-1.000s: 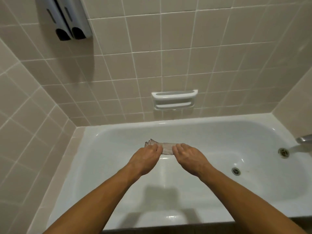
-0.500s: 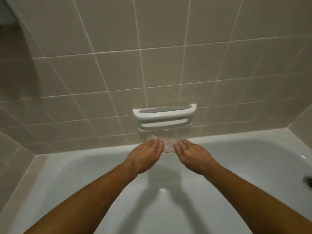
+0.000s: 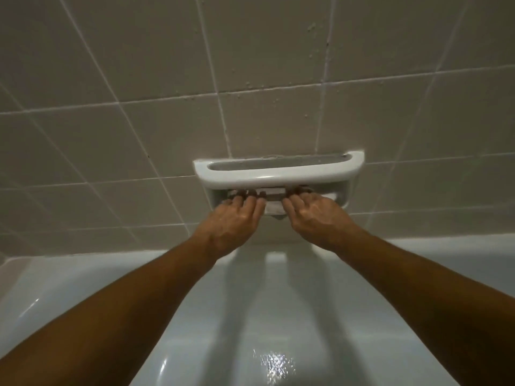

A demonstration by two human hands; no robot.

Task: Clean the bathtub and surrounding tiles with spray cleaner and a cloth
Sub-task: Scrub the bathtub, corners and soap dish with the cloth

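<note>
Two hands are showing: the left hand [image 3: 235, 218] and the right hand [image 3: 313, 218], each on one bare forearm. One pale cloth [image 3: 274, 208] is lying between them. One white soap holder [image 3: 278, 174] is projecting from the tiled wall [image 3: 139, 79]. One bathtub [image 3: 250, 316] is stretching below. One bright glare patch is shining on its surface.
</note>
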